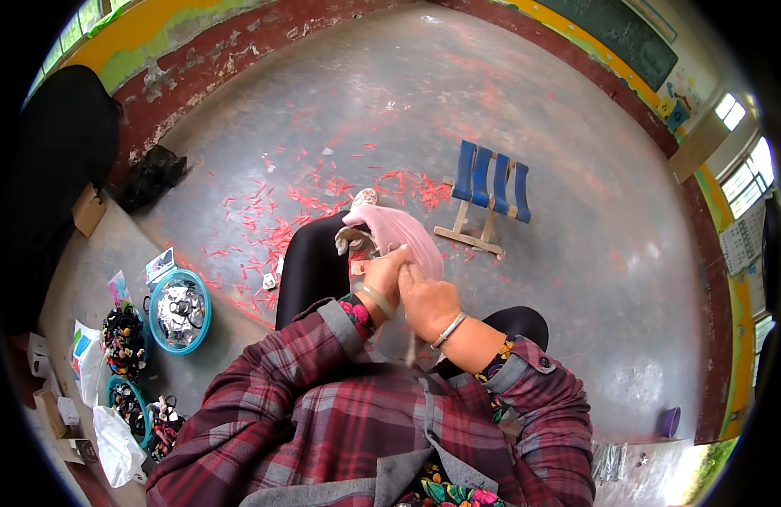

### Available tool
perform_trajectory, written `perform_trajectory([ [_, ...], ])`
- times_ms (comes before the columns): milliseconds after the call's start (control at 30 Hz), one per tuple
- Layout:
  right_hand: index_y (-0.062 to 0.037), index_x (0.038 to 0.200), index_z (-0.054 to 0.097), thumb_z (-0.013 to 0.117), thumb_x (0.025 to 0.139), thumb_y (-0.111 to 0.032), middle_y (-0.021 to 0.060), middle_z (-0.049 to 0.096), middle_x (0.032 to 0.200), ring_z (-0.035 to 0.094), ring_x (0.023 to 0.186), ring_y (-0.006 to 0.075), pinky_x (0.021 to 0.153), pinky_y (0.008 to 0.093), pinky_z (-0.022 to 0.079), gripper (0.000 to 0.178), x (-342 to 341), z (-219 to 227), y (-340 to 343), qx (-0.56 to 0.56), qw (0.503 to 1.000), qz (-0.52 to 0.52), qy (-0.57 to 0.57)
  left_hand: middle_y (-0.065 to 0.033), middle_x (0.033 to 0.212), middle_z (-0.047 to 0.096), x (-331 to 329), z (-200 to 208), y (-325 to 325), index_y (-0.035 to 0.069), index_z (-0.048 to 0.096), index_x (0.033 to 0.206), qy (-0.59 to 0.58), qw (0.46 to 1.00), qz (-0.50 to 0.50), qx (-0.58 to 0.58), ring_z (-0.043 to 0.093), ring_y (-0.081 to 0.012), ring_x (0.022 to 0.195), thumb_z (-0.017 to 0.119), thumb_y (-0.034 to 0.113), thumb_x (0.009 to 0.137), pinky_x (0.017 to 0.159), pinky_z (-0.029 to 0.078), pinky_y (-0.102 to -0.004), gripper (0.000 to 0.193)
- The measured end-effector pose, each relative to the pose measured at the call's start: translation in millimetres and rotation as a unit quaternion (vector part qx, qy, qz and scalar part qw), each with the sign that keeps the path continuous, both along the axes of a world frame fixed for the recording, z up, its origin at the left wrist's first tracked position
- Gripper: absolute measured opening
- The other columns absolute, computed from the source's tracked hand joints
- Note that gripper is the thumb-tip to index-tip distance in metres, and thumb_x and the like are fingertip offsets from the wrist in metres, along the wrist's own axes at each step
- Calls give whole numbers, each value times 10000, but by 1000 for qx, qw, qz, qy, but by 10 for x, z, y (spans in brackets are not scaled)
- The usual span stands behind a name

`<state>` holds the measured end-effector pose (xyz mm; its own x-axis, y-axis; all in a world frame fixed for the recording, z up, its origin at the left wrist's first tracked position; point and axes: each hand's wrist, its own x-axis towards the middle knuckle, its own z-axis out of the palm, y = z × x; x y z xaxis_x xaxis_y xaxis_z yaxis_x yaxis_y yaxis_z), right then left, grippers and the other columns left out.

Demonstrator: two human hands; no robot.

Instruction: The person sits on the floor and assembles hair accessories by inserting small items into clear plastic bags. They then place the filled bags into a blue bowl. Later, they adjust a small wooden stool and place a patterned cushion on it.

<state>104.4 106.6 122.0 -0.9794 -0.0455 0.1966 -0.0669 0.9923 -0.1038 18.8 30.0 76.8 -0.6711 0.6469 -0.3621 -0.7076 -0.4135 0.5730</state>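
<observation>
A piece of pink pleated cloth (411,241) fans out above my lap, its lower end pinched where my hands meet. My left hand (383,280), with a pale bangle at its wrist, is closed on the cloth. Pressed against it, my right hand (432,304), with a silver bangle, is closed on the same gathered end. The fingertips and whatever lies between them are partly hidden. A beige strip (350,240) shows by the cloth's left edge, just beyond my dark-clad left knee. A pale shoe (365,198) appears past the cloth.
A folding stool with blue straps (483,182) stands ahead to the right. Red scraps (314,198) litter the floor. To my left are a turquoise basket (206,308), smaller filled baskets, white bags (117,448) and a black bag (154,177). A purple bucket (670,422) sits far right.
</observation>
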Motion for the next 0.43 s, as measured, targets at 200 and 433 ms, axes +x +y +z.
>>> perform_trajectory([
  [200, 11, 1192, 447, 669, 704, -282, 214, 487, 1210, 551, 1023, 333, 852, 382, 443, 611, 275, 306, 689, -263, 960, -4, -95, -142, 1018, 590, -223, 223, -148, -49, 492, 1130, 138, 990, -13, -26, 603, -230, 865, 509, 121, 874, 754, 504, -353, 308],
  [433, -38, 1351, 303, 705, 675, -513, 189, 351, 1363, 282, 1297, 298, 1073, 348, 174, 919, 236, 438, 1822, -664, 747, -3, 22, -160, 1011, 599, -523, 1056, -290, -67, 501, 1132, 213, 966, -137, 49, 622, -219, 836, 596, 197, 839, 746, 510, -325, 405],
])
